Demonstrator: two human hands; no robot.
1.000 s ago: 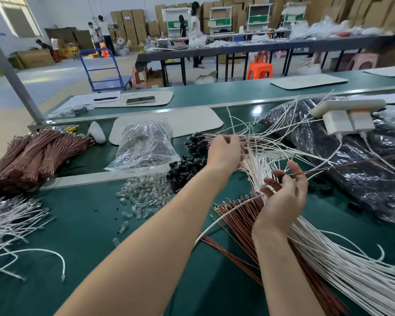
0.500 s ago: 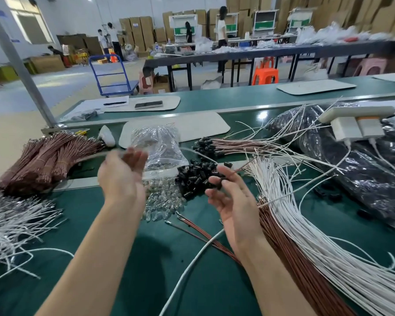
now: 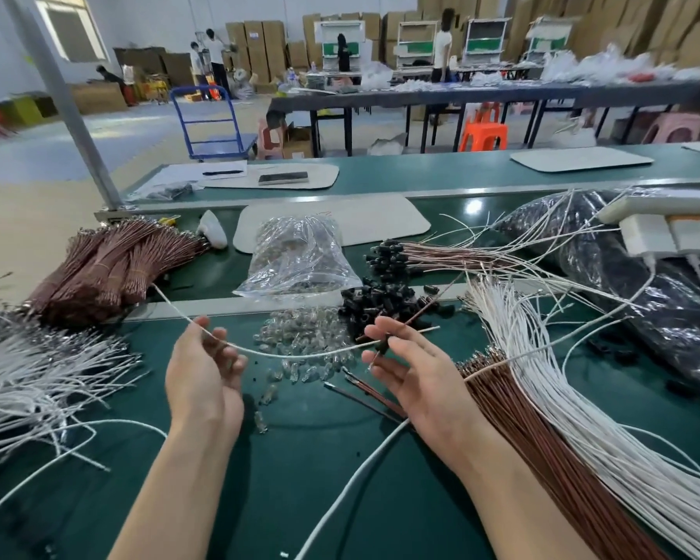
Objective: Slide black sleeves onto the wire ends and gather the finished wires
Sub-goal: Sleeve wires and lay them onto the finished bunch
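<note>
Bare green mat between and below the forearms, the only open room; crowded on every other side. White wires heaped at the left edge, a fan of white and brown wires running off the lower right. Metal rail crossing just behind the hands, a second belt level beyond it.

Left hand palm up, fingers curled loosely round a white wire that sags across to the right hand. Right fingers pinched on a black sleeve together with a thin brown wire slanting up and away. Hands apart, joined only by the white wire.

Loose black sleeves piled just beyond the right fingertips; clear bulbs scattered beside them. Clear bag behind, holding more clear pieces. Sleeved wires lying gathered past the pile, sleeves pointing left. Bundled brown wires at far left. Dark bag at right; contents not discernible.
</note>
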